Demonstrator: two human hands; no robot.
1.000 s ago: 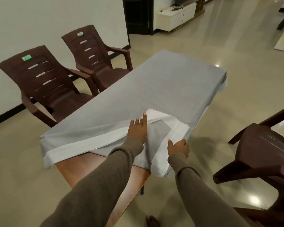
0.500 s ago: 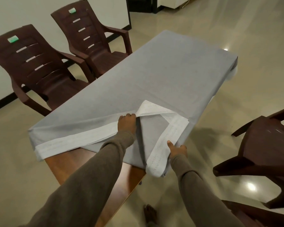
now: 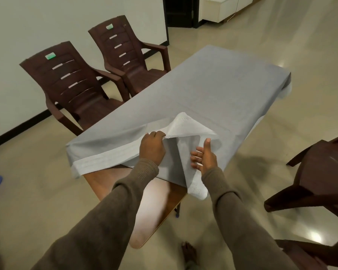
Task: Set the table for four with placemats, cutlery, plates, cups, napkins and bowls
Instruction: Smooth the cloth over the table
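A grey tablecloth (image 3: 213,88) with a white border covers most of a wooden table (image 3: 150,197), whose near end shows bare. The cloth's near corner is folded back on itself, white underside up. My left hand (image 3: 152,147) grips the folded white edge near the fold's peak. My right hand (image 3: 204,155) hovers just right of it with palm up and fingers spread, over the hanging white border, holding nothing.
Two brown plastic chairs (image 3: 74,84) (image 3: 129,49) stand along the table's left side by the wall. Another brown chair (image 3: 318,172) sits at the right, and part of one more (image 3: 310,256) at the lower right. My bare foot (image 3: 188,252) is beside the table.
My left hand closed on the folded white edge and lifted it. My right hand let go of the border's lower edge and rose, opening palm up.
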